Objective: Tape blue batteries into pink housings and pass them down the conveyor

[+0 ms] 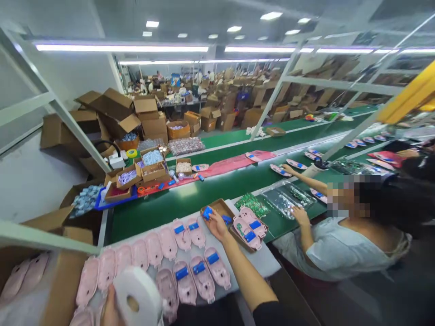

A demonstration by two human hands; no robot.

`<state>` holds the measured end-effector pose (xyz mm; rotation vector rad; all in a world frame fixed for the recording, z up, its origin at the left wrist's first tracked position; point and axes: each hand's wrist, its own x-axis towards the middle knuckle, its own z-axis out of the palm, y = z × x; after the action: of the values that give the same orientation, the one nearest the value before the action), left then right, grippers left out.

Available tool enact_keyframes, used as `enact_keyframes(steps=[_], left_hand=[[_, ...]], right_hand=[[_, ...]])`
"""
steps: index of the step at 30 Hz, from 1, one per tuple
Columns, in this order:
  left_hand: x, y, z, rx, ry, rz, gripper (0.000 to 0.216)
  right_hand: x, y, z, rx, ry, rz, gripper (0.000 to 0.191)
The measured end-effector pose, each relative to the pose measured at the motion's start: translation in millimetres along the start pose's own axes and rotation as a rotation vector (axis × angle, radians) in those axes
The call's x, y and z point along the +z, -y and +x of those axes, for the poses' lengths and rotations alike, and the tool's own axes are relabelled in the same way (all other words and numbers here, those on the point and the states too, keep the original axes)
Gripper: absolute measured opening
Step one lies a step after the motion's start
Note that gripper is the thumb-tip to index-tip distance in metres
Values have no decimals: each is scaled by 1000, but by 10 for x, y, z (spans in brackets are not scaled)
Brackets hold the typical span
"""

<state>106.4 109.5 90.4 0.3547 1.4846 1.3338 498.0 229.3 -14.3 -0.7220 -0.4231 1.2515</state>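
Note:
My left hand [111, 309], low in the view, is closed on the edge of a large white tape roll [142, 290] with a small hole at its centre. In the fingers of my right hand [219, 225] is a blue battery pack [207, 212], over the left side of a shallow cardboard box [220, 206]. More blue packs [226, 219] lie in that box. Pink plastic shells [154, 248] stand in two rows on the grey work surface; some carry a blue pack, others show a bare inside. Two more filled shells [247, 231] rest on the box's right part.
A co-worker [353, 244] sits at the right, one arm reaching to a shell on the green conveyor belt [159, 206]. Green circuit boards [252, 203] lie beside the box. Small part boxes [127, 176] stand across the belt. Metal frame posts [78, 131] rise at the left.

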Motion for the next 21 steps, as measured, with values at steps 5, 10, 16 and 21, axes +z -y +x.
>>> enact_keyframes(steps=[5,10,16,21], left_hand=[[-119,124,65,81,-82,7,51],[-199,111,47,199,44,129,67],[-388,172,155,359,124,290,61],[-490,150,187,427,159,376,57]], right_hand=[[780,29,-715,154,145,155,54],[1227,28,-1272,288,250,127,54],[1406,-82,-1613,398,348,45,53],[1386,-201,-1730,245,480,-238,72]])
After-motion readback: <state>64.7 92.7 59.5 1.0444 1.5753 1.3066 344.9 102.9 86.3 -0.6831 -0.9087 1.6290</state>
